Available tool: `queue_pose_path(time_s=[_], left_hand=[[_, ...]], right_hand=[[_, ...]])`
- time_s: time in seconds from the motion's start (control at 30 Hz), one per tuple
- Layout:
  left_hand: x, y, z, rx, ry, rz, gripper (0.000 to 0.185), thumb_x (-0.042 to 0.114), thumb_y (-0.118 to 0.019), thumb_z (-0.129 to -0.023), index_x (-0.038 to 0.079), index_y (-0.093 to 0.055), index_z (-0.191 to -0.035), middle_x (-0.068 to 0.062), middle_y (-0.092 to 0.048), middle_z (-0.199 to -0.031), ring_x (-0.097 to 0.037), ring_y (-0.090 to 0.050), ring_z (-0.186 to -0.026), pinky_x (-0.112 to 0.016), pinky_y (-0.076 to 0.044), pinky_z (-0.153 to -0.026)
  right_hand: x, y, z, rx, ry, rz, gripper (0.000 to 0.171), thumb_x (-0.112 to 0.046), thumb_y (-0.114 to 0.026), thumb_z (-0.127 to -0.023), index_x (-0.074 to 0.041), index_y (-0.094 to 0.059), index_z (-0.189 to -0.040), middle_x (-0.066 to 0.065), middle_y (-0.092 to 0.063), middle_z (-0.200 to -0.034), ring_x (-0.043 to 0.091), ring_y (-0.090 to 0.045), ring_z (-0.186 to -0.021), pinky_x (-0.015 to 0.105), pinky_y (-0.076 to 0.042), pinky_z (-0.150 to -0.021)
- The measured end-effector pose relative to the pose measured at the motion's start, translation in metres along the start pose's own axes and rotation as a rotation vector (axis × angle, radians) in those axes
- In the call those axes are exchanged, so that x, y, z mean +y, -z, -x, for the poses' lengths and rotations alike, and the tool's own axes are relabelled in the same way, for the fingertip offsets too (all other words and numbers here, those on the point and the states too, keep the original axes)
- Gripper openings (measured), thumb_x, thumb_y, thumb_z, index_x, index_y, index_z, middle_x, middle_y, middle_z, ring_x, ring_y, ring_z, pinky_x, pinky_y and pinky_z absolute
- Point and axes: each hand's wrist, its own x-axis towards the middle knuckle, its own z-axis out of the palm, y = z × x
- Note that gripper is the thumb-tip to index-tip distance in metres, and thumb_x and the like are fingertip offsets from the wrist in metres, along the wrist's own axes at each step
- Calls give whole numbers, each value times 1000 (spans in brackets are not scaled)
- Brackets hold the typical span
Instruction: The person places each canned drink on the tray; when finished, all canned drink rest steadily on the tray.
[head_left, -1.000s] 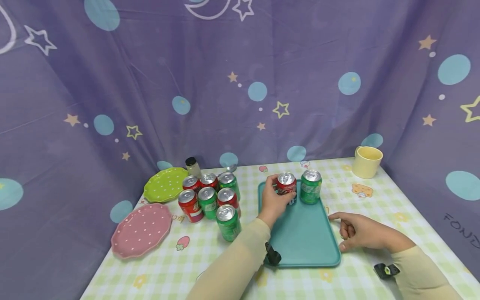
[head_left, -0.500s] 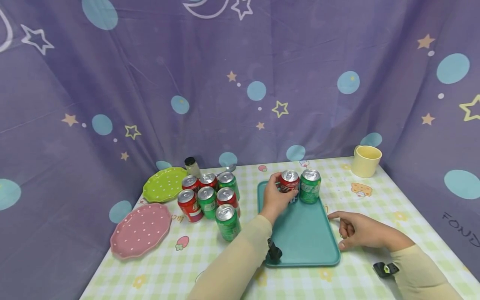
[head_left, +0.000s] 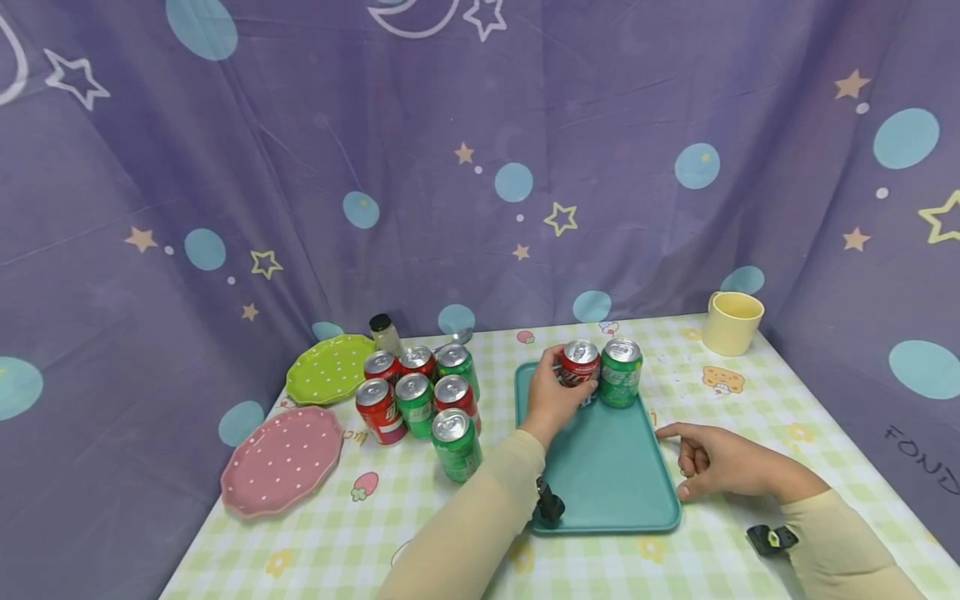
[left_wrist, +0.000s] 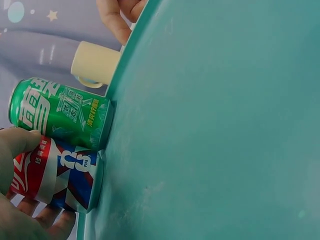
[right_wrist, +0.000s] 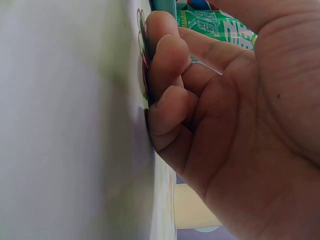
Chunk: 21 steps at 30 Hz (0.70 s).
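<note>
A: Broadly, what carries the work?

B: A tabletop (head_left: pixel 600 575) under a checked cloth, matte and soft-looking, filling the lower half of the head view. On it, centre-right, lies a teal tray (head_left: pixel 607 475), flat, rectangular, smooth plastic with a low rounded rim.

A: And the thing in hand?

B: A red can (head_left: pixel 579 372), a glossy metal cylinder standing upright, long axis vertical, in the tray's far left corner. It stands just beside a green can (head_left: pixel 621 372), also upright, and I cannot tell whether they touch. In the left wrist view the red can (left_wrist: pixel 55 172) has its base on the tray floor.

A: The grip?

B: The left hand (head_left: pixel 551 398) wraps the red can from the near-left side, fingers curled round its wall. The can lies straight ahead of that palm, toward the upper part of the frame. The right hand (head_left: pixel 720 467) lies on the tabletop just beside the tray's right rim, forefinger extended, the rest loosely curled, holding nothing. The left hand is plainly the nearer to the red can.

A: Anything else?

B: Left of centre stands a cluster of seven cans (head_left: pixel 420 400), red and green. At far left are a pink dotted plate (head_left: pixel 281 458) and a green dotted plate (head_left: pixel 330 367). A pale yellow mug (head_left: pixel 733 323) sits at right.
</note>
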Motion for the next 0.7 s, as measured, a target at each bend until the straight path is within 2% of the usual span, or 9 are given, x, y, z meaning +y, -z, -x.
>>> queue_pose_path(time_s=[0.2,0.3,0.5,0.7], left_hand=[[3,3,3,-6,15,-14,81,19,-92,-83,19,-48,-151,-3,-60,-137,-21,-58,-128,-42,-48,-108],[9,9,8,-2,-8,-9,83,19,-90,-85,20,-45,-154,-3,-56,-145,-21,-52,-136,-45,-44,-113],[28,32,29,15,-143,-51,85,19,-89,-86,22,-41,-157,-3,-49,-152,-19,-46,-142,-46,-44,-114],[47,70,58,3,-285,-107,85,22,-90,-85,20,-43,-156,2,-50,-151,-17,-47,-142,-46,-42,-116]], right_hand=[[0,-1,-1,2,-3,1,80,-22,-89,-84,6,-47,-146,11,-61,-88,10,-51,-65,26,-47,-58],[1,-2,-1,3,-8,3,79,-22,-89,-84,6,-47,-146,11,-61,-88,10,-51,-65,26,-47,-58],[-1,-2,0,3,-8,8,79,-21,-89,-85,6,-47,-146,11,-61,-88,10,-51,-65,26,-47,-59],[-1,-1,0,6,-9,-3,79,-20,-89,-85,6,-47,-147,10,-61,-88,11,-51,-65,26,-47,-58]])
